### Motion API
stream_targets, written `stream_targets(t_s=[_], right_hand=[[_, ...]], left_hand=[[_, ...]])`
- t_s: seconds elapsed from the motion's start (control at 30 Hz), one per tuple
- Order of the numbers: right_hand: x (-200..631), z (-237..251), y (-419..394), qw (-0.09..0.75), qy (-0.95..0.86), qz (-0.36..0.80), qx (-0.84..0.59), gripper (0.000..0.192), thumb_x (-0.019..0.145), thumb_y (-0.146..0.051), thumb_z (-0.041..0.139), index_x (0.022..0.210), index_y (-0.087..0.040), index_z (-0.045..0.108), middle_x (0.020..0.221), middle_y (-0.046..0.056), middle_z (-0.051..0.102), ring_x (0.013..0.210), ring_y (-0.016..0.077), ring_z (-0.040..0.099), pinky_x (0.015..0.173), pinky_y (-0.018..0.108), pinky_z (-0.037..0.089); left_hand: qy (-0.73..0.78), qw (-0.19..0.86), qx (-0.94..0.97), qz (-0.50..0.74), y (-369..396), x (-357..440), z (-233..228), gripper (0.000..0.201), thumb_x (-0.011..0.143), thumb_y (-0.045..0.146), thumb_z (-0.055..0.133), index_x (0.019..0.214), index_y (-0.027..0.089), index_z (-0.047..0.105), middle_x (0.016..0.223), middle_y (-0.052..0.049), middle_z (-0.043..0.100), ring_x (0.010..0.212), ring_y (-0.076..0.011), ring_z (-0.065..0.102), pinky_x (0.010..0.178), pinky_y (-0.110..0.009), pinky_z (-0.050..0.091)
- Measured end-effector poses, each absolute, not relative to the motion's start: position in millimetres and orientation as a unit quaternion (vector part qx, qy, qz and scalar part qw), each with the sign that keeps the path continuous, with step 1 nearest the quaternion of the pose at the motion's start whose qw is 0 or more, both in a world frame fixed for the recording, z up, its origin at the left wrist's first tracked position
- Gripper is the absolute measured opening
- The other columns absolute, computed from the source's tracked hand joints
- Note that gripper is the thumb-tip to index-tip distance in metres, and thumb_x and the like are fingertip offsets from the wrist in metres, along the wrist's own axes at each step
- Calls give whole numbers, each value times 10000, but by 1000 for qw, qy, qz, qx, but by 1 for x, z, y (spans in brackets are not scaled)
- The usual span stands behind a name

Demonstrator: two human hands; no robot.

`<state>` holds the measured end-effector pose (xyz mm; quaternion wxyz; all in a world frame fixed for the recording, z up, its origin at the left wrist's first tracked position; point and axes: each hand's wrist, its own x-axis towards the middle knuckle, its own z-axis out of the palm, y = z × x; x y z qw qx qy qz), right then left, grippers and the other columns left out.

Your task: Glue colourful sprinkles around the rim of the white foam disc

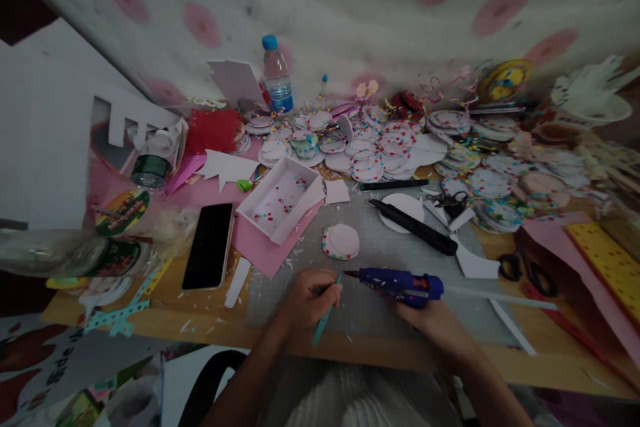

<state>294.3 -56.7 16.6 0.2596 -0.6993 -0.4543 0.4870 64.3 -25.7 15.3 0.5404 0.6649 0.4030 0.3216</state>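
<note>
My left hand (313,299) is closed in a pinch around a narrow teal strip (324,324), whose lower end hangs down toward the table edge. My right hand (425,315) is wrapped around the handle of a blue hot glue gun (400,285). The gun lies level, its nozzle pointing left, close to the upper end of the strip; whether they touch I cannot tell. A glue stick (500,295) sticks out of the gun's back end. Just beyond my hands a round white paper piece (341,241) with coloured dots along its rim rests on the grey cutting mat (305,267).
A white tray (300,197) with small beads stands behind my left hand, a phone (209,245) left of it. A black utility knife (415,227) and scissors (530,273) lie to the right. Decorated paper discs (370,147) pile up behind, beside a water bottle (277,77).
</note>
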Motion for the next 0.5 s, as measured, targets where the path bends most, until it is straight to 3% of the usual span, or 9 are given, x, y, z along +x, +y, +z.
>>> stream_targets(t_s=[0.13,0.5], right_hand=[[294,16,-56,266,-446,520,-678,362,564,-452,670,852,-239,723,680,25,708,721,271,655,610,339,541],[293,13,-57,243,-437,520,-693,296,560,-439,640,773,-244,706,604,12,660,639,247,613,513,303,487]], left_hand=[[401,539,666,324,-26,65,15,403,886,263,482,494,169,505,510,13,471,540,-109,472,565,-229,344],[403,539,664,325,-26,64,15,402,884,253,486,492,170,500,509,17,453,536,-109,457,560,-235,333]])
